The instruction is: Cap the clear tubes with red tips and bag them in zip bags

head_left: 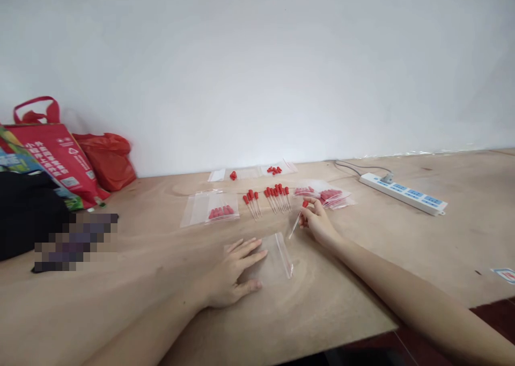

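Observation:
My right hand (316,221) pinches a glass dropper (295,225) by its red rubber bulb, the clear tube slanting down to the left. Fingers apart, my left hand (237,272) lies flat on a clear zip bag (272,261) whose zip edge faces right. Beyond the hands, two groups of red-bulbed droppers lie on the table: a smaller group (252,202) and a larger group (277,198). Left of them is a zip bag with droppers inside (220,211). Filled zip bags (332,195) overlap just behind my right hand.
Loose red bulbs (274,170) lie on bags near the wall. A white power strip (402,193) with a plugged-in cord is at right. A red shopping bag (60,162), a red plastic bag (107,162) and a black item (28,216) stand at left. The wooden table's front edge (341,344) is close.

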Available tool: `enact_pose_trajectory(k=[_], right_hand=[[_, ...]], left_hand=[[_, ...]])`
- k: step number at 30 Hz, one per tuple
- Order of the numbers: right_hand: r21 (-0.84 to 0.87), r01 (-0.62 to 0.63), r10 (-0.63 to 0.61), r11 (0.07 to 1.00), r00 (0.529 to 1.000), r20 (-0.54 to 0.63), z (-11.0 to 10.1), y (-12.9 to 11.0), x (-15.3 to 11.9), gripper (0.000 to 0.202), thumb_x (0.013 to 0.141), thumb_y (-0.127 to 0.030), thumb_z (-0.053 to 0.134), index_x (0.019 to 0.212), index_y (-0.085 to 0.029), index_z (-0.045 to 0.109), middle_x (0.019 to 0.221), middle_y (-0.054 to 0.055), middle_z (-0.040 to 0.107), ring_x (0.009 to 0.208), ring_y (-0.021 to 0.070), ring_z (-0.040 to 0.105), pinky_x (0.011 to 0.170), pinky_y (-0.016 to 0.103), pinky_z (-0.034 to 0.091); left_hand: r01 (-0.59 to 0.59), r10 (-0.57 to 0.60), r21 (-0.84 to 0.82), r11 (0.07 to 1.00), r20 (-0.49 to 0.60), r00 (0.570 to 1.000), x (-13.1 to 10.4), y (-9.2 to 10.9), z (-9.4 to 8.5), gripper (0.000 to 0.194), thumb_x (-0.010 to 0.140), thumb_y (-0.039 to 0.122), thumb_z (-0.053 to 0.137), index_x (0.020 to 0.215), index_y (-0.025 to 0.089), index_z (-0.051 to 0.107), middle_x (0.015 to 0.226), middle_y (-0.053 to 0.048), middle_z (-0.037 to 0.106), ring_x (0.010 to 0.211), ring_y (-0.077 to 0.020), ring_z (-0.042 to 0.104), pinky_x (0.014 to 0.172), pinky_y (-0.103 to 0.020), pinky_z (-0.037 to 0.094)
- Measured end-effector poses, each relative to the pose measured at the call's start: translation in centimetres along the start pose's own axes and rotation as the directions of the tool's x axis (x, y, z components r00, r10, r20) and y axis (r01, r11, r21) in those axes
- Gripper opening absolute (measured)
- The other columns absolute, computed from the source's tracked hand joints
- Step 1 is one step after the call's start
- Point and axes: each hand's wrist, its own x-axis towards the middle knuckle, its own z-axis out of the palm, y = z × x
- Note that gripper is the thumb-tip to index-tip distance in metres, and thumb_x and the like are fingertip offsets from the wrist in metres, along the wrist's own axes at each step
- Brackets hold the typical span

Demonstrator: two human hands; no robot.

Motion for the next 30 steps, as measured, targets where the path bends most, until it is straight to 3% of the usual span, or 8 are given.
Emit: enact_pose_trajectory(k=[4,8,13,16,21,25,30], right_hand=[[-0.077,0.032,-0.026,0.996,0.997,0.077,0.5,0.3,-0.7,0.036,0.065,-0.031,0.052,0.095,-0.022,0.036,0.052,-0.011,0.045,0.04,0.0084,0.044,0.037,0.02,0.036],[-0.05,0.006,0.0,0.999,0.993,0.116,0.9,0.7,-1.1,0.037,0.064,-0.035,0.053,0.093,-0.022,0.035,0.053,-0.011,0.045,0.041,0.0077,0.045,0.039,0.02,0.037],[-0.016,-0.02,0.023,1.0,0.986,0.167,1.3,1.1,-1.6,0.044,0.061,-0.04,0.062,0.089,-0.023,0.032,0.057,-0.01,0.048,0.045,0.0087,0.05,0.046,0.025,0.044],[0.011,-0.017,0.013,1.0,0.963,0.27,1.3,1.2,-1.9,0.047,0.059,-0.045,0.065,0.086,-0.023,0.032,0.062,-0.007,0.053,0.051,0.0094,0.053,0.052,0.026,0.045],[-0.025,0.045,-0.025,0.999,0.851,0.524,0.8,1.1,-1.9,0.04,0.064,-0.047,0.064,0.082,-0.021,0.038,0.068,-0.003,0.057,0.059,0.0088,0.053,0.055,0.023,0.04],[-0.066,0.127,-0.059,0.99,0.783,0.619,0.2,0.9,-1.5,0.033,0.063,-0.038,0.069,0.075,-0.018,0.045,0.074,-0.001,0.057,0.06,0.007,0.049,0.054,0.021,0.038],[-0.014,0.064,-0.032,0.998,0.661,0.75,0.4,0.6,-1.8,0.035,0.063,-0.036,0.07,0.075,-0.018,0.043,0.093,0.001,0.055,0.061,0.0054,0.053,0.055,0.021,0.043]], left_hand=[[0.049,-0.049,-0.002,0.999,0.044,0.998,0.1,0.2,0.0,0.054,0.08,0.049,0.045,0.129,0.027,0.037,0.14,-0.006,0.026,0.128,-0.0287,0.022,0.102,-0.051,0.019],[0.056,-0.056,0.014,0.998,0.043,0.997,0.2,-0.1,0.1,0.054,0.08,0.05,0.045,0.128,0.027,0.037,0.141,-0.006,0.025,0.128,-0.0282,0.022,0.102,-0.051,0.019],[0.069,-0.069,0.002,0.998,-0.021,0.997,0.5,-0.2,0.3,0.057,0.08,0.049,0.046,0.13,0.024,0.035,0.139,-0.007,0.029,0.127,-0.0274,0.025,0.103,-0.049,0.02],[0.09,-0.09,-0.008,0.996,-0.073,0.993,0.8,-0.4,0.3,0.06,0.08,0.047,0.047,0.132,0.021,0.031,0.138,-0.007,0.032,0.127,-0.026,0.026,0.103,-0.046,0.022],[0.107,-0.108,-0.01,0.994,-0.09,0.99,0.9,-0.7,0.1,0.06,0.081,0.044,0.045,0.133,0.019,0.028,0.137,-0.008,0.033,0.127,-0.0243,0.026,0.104,-0.045,0.022],[0.103,-0.103,-0.014,0.995,-0.098,0.99,0.8,-0.8,0.1,0.058,0.082,0.044,0.043,0.132,0.019,0.03,0.137,-0.007,0.033,0.127,-0.0237,0.025,0.104,-0.043,0.023],[0.102,-0.103,-0.014,0.995,-0.101,0.99,0.7,-0.9,0.2,0.056,0.082,0.045,0.042,0.132,0.02,0.031,0.137,-0.007,0.034,0.127,-0.0238,0.026,0.104,-0.043,0.024]])
